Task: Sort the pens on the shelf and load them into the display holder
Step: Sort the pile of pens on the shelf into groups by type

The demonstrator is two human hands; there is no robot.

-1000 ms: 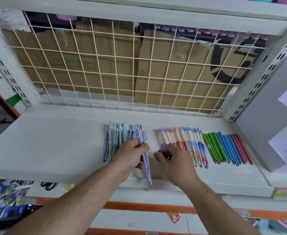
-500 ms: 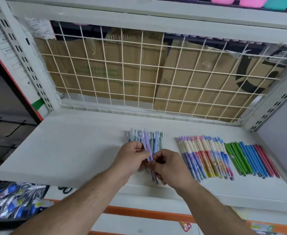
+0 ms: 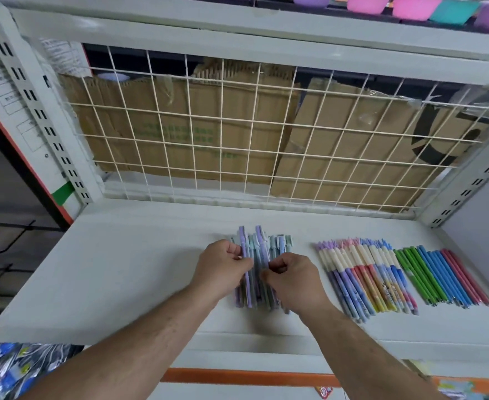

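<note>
Stationery shop, white slotted retail shelf [image 3: 122, 272], wire grid back [image 3: 237, 140], sorted pens [image 3: 367, 278], packaged goods [image 3: 12, 368] below

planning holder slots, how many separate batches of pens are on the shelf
3: pastel clip pens on the left; cream-collared patterned pens in the middle; slim green, blue and red pens farthest right. None seems hidden.

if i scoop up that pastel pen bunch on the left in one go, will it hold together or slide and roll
Probably loose: the pastel pens show no band, and both the left hand and right hand pinch them, so some could slip out. Each looks stiff and light. Their clips near the caps should limit rolling on the flat shelf.
</note>
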